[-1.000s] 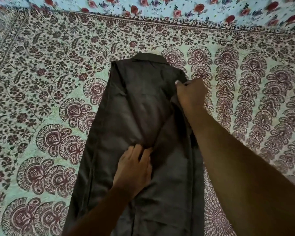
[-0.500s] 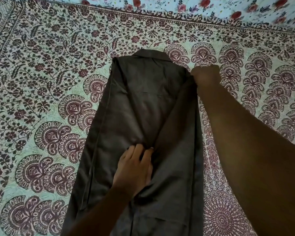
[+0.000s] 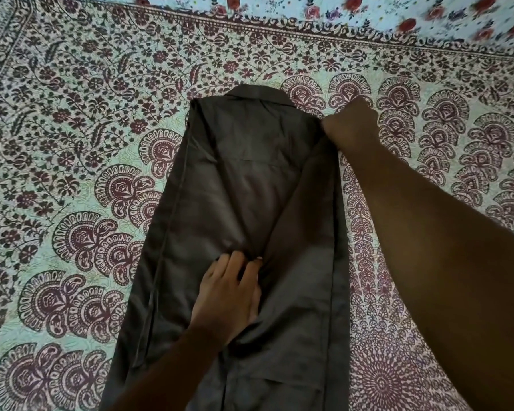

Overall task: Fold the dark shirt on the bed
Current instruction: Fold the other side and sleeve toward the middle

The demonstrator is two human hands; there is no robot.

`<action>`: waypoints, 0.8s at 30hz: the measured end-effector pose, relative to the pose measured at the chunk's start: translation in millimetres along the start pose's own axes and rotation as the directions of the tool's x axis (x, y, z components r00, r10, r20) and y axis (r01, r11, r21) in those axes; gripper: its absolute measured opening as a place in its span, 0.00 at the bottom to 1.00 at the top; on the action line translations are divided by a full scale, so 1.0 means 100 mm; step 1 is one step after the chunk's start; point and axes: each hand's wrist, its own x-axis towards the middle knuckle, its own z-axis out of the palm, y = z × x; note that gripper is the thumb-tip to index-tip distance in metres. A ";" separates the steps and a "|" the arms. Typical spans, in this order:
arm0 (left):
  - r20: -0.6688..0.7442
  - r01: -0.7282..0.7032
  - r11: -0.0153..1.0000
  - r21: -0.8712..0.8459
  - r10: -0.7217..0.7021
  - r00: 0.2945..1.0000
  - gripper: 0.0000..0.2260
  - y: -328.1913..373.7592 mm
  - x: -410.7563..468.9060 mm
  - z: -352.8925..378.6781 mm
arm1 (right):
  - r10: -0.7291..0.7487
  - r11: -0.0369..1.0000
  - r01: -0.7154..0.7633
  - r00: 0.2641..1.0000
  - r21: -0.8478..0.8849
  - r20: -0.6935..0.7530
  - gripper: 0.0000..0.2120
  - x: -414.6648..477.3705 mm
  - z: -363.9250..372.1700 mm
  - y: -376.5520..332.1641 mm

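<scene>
The dark shirt lies lengthwise on the bed, collar at the far end, both sides folded inward into a long narrow strip. My left hand lies flat on the middle of the shirt, fingertips pressing where the folded right panel meets the centre. My right hand reaches to the shirt's far right shoulder corner and grips the cloth there with curled fingers. My right forearm hides part of the bed beside the shirt.
The bed is covered by a pale green sheet printed with maroon paisley and flowers. A lighter floral cloth runs along the far edge. The shirt's lower end runs out of the frame's bottom.
My right hand has moved the shirt's right shoulder fold outward and farther up, widening the folded panel. My left hand has stayed pressed at the middle.
</scene>
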 end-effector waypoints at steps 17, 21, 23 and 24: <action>0.038 0.012 0.990 -0.138 -0.007 0.999 0.18 -0.03 0.04 -0.06 | 0.030 0.945 -0.028 1.000 0.324 -0.003 0.09 0.20 0.08 0.33; 0.014 0.027 0.976 -0.218 -0.025 1.000 0.16 -0.03 0.02 -0.07 | -0.114 0.955 0.120 0.993 0.271 -0.037 0.21 -0.35 0.02 0.63; 0.008 0.001 0.977 -0.212 0.001 1.000 0.15 -0.04 0.02 -0.05 | -0.155 0.955 0.150 0.988 0.254 0.000 0.27 -0.69 0.04 0.85; 0.013 -0.013 0.980 -0.199 0.016 1.000 0.16 -0.05 0.01 -0.05 | -0.189 0.953 0.184 0.982 0.240 -0.003 0.27 -0.83 0.05 0.97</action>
